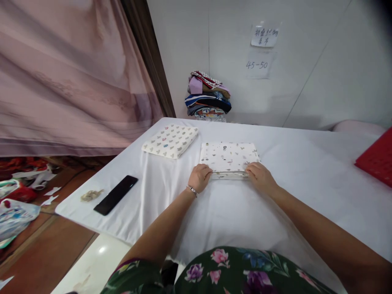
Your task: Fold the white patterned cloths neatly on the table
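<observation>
"What's holding the folded cloth?"
"The left hand and right hand both pinch its near edge."
"Where is it?"
"Between and just past them, on the white table."

Between the left hand and the right hand, the folded cloth looks matt and smooth-faced. Beneath both hands lies a smooth tablecloth, fabric with soft creases. The bracelet at the left wrist is shiny metal. Left of the left hand, the phone has a sleek, dark face. Far beyond the hands, a paper note hangs on a smooth, faintly sheeny wall; the curtain, farther left, is soft, draped cloth.
</observation>
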Action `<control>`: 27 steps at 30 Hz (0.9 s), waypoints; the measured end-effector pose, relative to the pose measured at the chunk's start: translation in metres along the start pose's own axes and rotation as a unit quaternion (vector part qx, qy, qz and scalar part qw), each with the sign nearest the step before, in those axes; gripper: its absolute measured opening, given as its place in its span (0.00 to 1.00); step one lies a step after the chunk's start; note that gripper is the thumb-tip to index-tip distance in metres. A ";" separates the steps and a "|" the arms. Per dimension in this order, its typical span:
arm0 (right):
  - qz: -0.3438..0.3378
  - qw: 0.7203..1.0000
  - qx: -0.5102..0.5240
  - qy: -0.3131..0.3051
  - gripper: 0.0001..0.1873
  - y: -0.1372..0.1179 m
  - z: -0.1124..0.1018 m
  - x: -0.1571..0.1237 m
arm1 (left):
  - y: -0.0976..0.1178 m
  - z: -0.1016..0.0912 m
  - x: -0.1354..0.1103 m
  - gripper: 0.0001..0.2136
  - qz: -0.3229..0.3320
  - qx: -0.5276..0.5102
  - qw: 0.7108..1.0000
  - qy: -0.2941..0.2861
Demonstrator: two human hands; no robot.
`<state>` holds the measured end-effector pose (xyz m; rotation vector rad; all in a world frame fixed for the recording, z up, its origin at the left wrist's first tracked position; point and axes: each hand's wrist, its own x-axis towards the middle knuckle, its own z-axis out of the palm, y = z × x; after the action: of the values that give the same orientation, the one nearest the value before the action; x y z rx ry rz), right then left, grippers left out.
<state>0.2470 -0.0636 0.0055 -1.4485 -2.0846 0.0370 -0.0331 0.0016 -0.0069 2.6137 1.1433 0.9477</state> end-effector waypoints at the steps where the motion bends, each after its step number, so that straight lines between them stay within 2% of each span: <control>1: -0.005 1.000 -0.007 0.002 0.14 0.001 -0.001 -0.002 | 0.000 0.000 -0.001 0.07 0.004 0.004 1.000 -0.003; 4: -0.011 0.999 -0.012 -0.030 0.14 0.005 -0.003 -0.007 | 0.002 0.000 -0.002 0.08 0.015 0.015 1.000 -0.015; 7: 0.019 0.999 0.016 -0.046 0.13 0.007 -0.006 -0.009 | 0.004 -0.001 -0.001 0.07 0.011 0.014 1.000 -0.016; 13: 0.036 0.995 0.034 -0.088 0.13 0.005 -0.008 -0.003 | 0.011 0.005 0.005 0.08 0.005 0.031 0.999 -0.027; 19: 0.082 0.992 0.036 -0.092 0.13 0.006 -0.006 0.005 | 0.014 0.009 0.011 0.07 -0.037 0.011 0.998 -0.049; 24: 0.012 0.999 0.020 -0.022 0.14 0.007 -0.011 -0.001 | 0.017 0.007 0.016 0.04 -0.100 -0.062 0.992 -0.050; 27: -0.047 0.998 -0.017 -0.025 0.14 0.011 -0.013 -0.008 | 0.020 0.005 0.020 0.04 -0.131 -0.085 0.986 -0.055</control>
<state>0.2640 -0.0695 0.0088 -1.3800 -2.2001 0.0011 -0.0075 0.0020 0.0065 2.2805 1.2770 0.7991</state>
